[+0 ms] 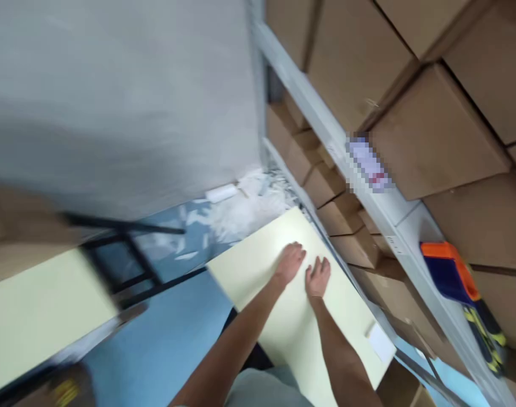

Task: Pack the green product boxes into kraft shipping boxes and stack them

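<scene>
A pale yellow board (245, 271) lies in front of my body, beside the shelving. My left hand (290, 263) rests on its upper part, fingers stretched forward over the surface. Close by on the right, my right hand (318, 277) also lies on the board, its fingers a little apart. Neither hand holds anything that I can see. A white label or paper (380, 341) sits near the board's lower right edge.
Grey metal shelving (402, 223) with stacked cardboard boxes (436, 135) runs along the right. An orange and navy tool (448, 268) is on its beam. White scraps (249, 209) litter the floor ahead. A black metal frame (145, 265) and another pale board (46, 308) are left.
</scene>
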`<state>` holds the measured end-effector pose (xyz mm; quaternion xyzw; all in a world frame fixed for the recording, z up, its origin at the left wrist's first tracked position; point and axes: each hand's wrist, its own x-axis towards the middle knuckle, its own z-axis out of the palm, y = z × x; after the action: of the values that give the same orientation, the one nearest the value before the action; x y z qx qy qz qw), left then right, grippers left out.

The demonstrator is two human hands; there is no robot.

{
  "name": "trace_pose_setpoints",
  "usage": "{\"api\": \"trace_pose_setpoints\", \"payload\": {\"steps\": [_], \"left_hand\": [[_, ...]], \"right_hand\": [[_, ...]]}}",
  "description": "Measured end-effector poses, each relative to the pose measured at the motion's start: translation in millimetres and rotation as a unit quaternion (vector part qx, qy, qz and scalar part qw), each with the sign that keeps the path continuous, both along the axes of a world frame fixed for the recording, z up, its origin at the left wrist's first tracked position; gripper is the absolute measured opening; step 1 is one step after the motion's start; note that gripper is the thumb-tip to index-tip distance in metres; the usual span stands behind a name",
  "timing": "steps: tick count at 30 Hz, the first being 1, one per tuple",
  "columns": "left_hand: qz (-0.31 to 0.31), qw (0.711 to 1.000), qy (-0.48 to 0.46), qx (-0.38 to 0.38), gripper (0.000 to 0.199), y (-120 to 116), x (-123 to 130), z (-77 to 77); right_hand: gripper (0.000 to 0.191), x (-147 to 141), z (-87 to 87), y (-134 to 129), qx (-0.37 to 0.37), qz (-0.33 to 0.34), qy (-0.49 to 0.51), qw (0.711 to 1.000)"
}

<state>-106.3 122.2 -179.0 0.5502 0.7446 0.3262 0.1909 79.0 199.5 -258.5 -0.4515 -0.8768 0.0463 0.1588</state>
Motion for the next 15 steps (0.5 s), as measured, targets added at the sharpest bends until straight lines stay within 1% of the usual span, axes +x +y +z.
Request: {"api": "trace_pose_setpoints", "payload": {"steps": [1,2,4,6,8,10,12,13,15], "left_hand": [[0.019,1.000,0.009,-0.006,0.048,-16.4,10.9,13.7],[0.035,0.999,0.011,-0.006,0.049,-37.8,22.3,26.3],[0.081,0.997,0.001,0.009,0.053,-95.0,45.3,49.4],[0.146,0.989,-0.001,0.007,0.055,-167.2,66.7,70.1],[0.226,0.974,-0.013,0.007,0.049,-246.9,83.8,86.9],[0.324,0.945,-0.038,0.025,0.040,-325.7,95.5,97.5],[0.432,0.900,-0.051,0.046,0.037,-397.1,102.7,101.5],[0.478,0.875,-0.052,0.053,0.036,-429.0,105.4,101.4],[0.560,0.824,-0.049,0.071,0.033,-484.9,110.3,99.0]], "right_hand": [[0.065,-0.4,3.3,1.9,-0.005,0.004,0.008,1.000],[0.069,-1.3,7.4,3.3,-0.010,0.006,0.012,1.000],[0.073,-4.3,18.8,4.0,-0.021,0.014,0.007,1.000],[0.072,-9.1,35.5,1.2,-0.032,0.012,-0.013,0.999],[0.067,-15.9,56.8,-6.5,-0.063,-0.001,-0.035,0.997],[0.064,-24.4,80.2,-21.6,-0.083,-0.014,-0.043,0.995],[0.064,-33.3,101.4,-47.7,-0.084,0.000,-0.042,0.996],[0.065,-37.5,110.0,-66.0,-0.081,0.022,-0.038,0.996],[0.067,-45.8,121.7,-113.4,-0.084,0.094,-0.023,0.992]]}}
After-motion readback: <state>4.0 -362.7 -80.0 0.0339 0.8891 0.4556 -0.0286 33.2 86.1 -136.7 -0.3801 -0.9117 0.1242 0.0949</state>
